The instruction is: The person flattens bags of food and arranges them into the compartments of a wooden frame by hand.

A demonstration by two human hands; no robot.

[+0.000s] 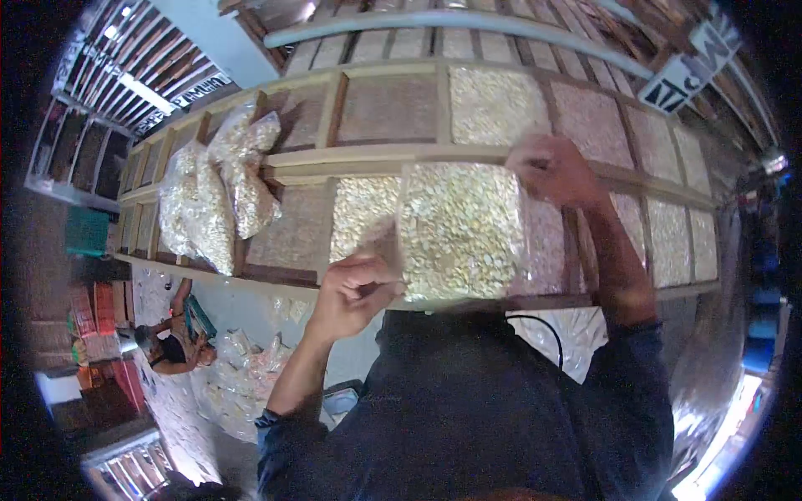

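A flat clear bag of pale flakes [461, 230] is in front of my body, above a wooden frame divided into compartments [288, 171]. My left hand [355, 292] pinches the bag's lower left corner. At its upper right corner is my right hand [551, 171], slightly blurred, with fingers curled and closed; the grip itself is too smeared to make out. Another flat bag of flakes [361, 209] lies just left of the bag, partly behind it. Above, a similar bag [493, 107] fills a compartment of the upper row.
Bulging clear bags [200, 204] lie across the frame's left part. More flat bags [671, 242] occupy compartments at the right. At the lower left a person [171, 346] is beside a pile of clear bags [242, 376]. A pale pipe [451, 21] crosses above the frame.
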